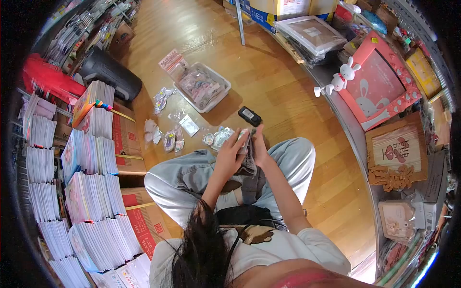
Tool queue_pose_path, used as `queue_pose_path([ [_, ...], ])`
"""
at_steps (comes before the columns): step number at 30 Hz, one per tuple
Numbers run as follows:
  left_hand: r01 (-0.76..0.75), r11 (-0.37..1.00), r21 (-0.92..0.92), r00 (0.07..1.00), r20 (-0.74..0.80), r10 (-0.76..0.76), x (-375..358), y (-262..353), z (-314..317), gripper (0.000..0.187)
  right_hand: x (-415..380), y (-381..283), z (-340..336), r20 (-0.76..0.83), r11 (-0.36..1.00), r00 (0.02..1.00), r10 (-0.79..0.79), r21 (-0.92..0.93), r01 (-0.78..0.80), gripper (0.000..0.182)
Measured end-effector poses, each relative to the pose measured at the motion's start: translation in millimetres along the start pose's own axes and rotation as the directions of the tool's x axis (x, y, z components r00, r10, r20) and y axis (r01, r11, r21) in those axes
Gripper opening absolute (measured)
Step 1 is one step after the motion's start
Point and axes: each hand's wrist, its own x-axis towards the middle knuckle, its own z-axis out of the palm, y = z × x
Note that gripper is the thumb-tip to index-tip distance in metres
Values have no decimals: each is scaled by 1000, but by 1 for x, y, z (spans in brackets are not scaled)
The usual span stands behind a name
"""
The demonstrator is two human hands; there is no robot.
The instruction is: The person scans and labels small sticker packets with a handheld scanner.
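Observation:
Between my two hands is a small clear plastic packet (247,165), held over my crossed legs; its contents are too small to make out. My left hand (231,154) presses on its near side with bent fingers. From the other side my right hand (260,147) grips the packet, its fingertips pointing forward. Just beyond them lies a black handheld device (249,116) with a pale label. Shiny clear packets (222,138) rest on the floor by my left hand. Farther off, a white plastic basket (220,99) holds many pink printed packets (199,86).
More small packets (169,141) and a silvery square packet (189,125) are scattered left of the basket. Stacked books (96,163) and cartons (129,139) border the left. On the right stands a shelf with a pink rabbit photo frame (379,81) and a wooden frame (397,152).

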Motion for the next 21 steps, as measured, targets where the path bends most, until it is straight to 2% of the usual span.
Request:
queue_pose_path([
  [1, -16, 999, 41, 999, 33, 15, -2, 1, 0, 53, -6, -4, 4, -48, 998, 999, 26, -62, -29, 54],
  [2, -25, 995, 96, 996, 83, 17, -5, -6, 4, 64, 2, 0, -11, -23, 979, 1000, -13, -205, 8, 46],
  [3, -28, 1000, 12, 999, 39, 28, -8, -10, 8, 68, 4, 1, -11, -21, 982, 1000, -19, -187, 15, 43],
  [5, -51, 985, -166, 998, -39, 45, -14, -17, 22, 78, 7, 4, -11, -29, 989, 999, -40, -146, 35, 37],
  [6, 14, 850, -526, 990, -111, -85, -17, -19, 34, 90, 11, 7, -12, -78, 991, 996, -43, -133, 33, 35],
  [9, -8, 804, -595, 931, -298, -212, -19, -27, 55, 97, 17, 15, -21, 42, 967, 997, -60, 251, 48, 36],
  [10, 5, 699, -716, 922, -268, -281, -22, -21, 62, 80, 23, 15, -28, 37, 965, 994, -99, 247, 87, 40],
  [13, 103, 921, -376, 984, -96, -149, -28, -23, 65, 62, 22, 17, -21, -113, 958, 964, -241, 134, 255, 44],
  [14, 88, 909, -407, 970, -172, -171, -27, -22, 72, 45, 27, 20, -31, -132, 960, 967, -220, 145, 238, 47],
  [17, 192, 899, -394, 969, -68, -236, -30, -30, 62, 37, 37, 15, -46, -275, 901, 886, -374, 121, 417, 40],
  [19, 203, 846, -493, 929, -177, -326, -28, -18, 41, 30, 39, 2, -65, -341, 819, 755, -560, -88, 568, 31],
  [21, 269, 788, -554, 862, -227, -454, -26, -15, 17, 29, 34, -4, -69, -342, 759, 680, -649, -223, 612, 25],
])
